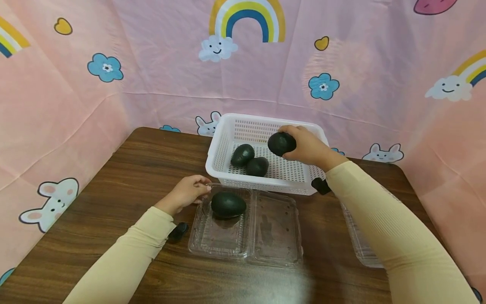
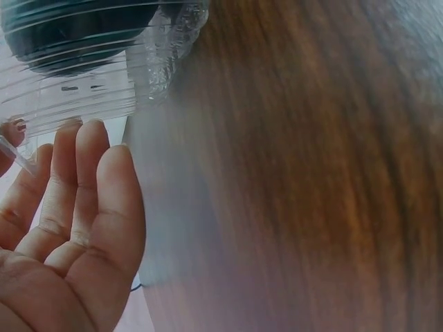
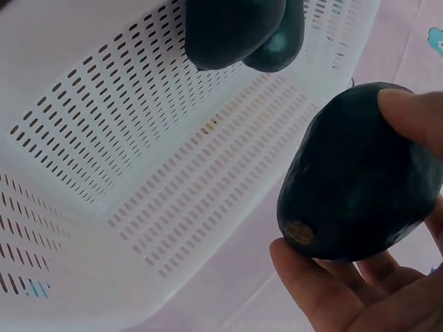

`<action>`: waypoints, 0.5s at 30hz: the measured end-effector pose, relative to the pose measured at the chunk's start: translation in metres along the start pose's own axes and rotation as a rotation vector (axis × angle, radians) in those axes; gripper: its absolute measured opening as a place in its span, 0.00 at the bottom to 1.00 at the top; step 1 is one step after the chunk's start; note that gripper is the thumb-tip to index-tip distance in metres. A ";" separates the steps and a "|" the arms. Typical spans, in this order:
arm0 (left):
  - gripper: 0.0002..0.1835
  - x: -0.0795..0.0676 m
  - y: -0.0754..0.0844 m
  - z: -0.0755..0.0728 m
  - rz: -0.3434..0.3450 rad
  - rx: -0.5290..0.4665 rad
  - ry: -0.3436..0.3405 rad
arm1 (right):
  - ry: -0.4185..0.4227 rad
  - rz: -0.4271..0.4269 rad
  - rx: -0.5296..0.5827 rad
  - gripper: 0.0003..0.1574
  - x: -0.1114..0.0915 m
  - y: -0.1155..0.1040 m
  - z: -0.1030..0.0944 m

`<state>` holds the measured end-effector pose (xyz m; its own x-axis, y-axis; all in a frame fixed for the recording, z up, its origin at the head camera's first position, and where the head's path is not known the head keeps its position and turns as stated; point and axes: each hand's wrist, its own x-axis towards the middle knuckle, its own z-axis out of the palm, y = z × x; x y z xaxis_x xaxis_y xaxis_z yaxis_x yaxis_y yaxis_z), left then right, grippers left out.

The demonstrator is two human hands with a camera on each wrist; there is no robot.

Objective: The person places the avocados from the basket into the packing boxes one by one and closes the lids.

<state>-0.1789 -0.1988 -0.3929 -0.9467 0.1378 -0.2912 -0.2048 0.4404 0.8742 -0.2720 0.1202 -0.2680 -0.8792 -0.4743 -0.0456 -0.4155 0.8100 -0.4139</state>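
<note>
My right hand (image 1: 306, 145) grips a dark green avocado (image 1: 282, 144) above the white basket (image 1: 262, 183); the right wrist view shows this avocado (image 3: 360, 173) between thumb and fingers, a brown stem scar at its end. Two more avocados (image 1: 242, 155) lie in the basket's left part. On the table, a clear plastic clamshell box (image 1: 220, 249) lies opened flat, with one avocado (image 1: 228, 205) in its left half. My left hand (image 1: 187, 193) pinches that box's far left corner. In the left wrist view, its fingers (image 2: 64, 166) reach the ribbed plastic wall.
Another clear plastic box (image 1: 364, 249) is at the right, partly hidden under my right forearm. A brown wooden table (image 1: 152, 169) carries everything. Pink patterned cloth (image 1: 159, 63) hangs behind and along both sides, close to the basket's far edge.
</note>
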 end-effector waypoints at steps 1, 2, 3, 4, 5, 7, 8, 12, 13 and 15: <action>0.20 0.000 0.000 0.000 0.000 -0.001 0.000 | 0.000 -0.002 -0.005 0.43 -0.002 -0.001 0.000; 0.20 0.000 0.001 0.000 0.000 -0.001 0.000 | 0.002 -0.007 -0.012 0.43 -0.003 -0.002 0.000; 0.20 0.000 0.001 0.000 0.000 0.000 0.001 | 0.004 -0.011 -0.019 0.44 -0.004 -0.004 -0.001; 0.20 0.000 0.001 0.000 0.000 0.000 0.000 | 0.006 -0.018 -0.025 0.44 -0.006 -0.005 -0.001; 0.20 0.000 0.001 0.000 0.000 -0.001 0.001 | 0.008 -0.024 -0.028 0.43 -0.007 -0.007 -0.001; 0.20 0.000 0.002 0.000 0.001 0.003 0.004 | 0.015 -0.039 -0.032 0.43 -0.011 -0.010 -0.002; 0.20 0.000 0.002 0.000 0.002 0.005 0.005 | 0.018 -0.047 -0.034 0.43 -0.013 -0.012 -0.002; 0.20 0.001 0.002 0.000 0.001 0.007 0.007 | 0.019 -0.077 -0.039 0.42 -0.020 -0.019 -0.001; 0.20 0.001 0.001 0.000 0.000 0.006 0.006 | 0.017 -0.082 -0.035 0.42 -0.021 -0.020 -0.001; 0.19 0.001 0.001 0.000 -0.002 0.004 0.004 | 0.016 -0.087 -0.027 0.41 -0.024 -0.022 0.001</action>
<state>-0.1801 -0.1983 -0.3921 -0.9474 0.1330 -0.2912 -0.2057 0.4439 0.8721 -0.2416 0.1137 -0.2588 -0.8432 -0.5376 0.0042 -0.4962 0.7751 -0.3913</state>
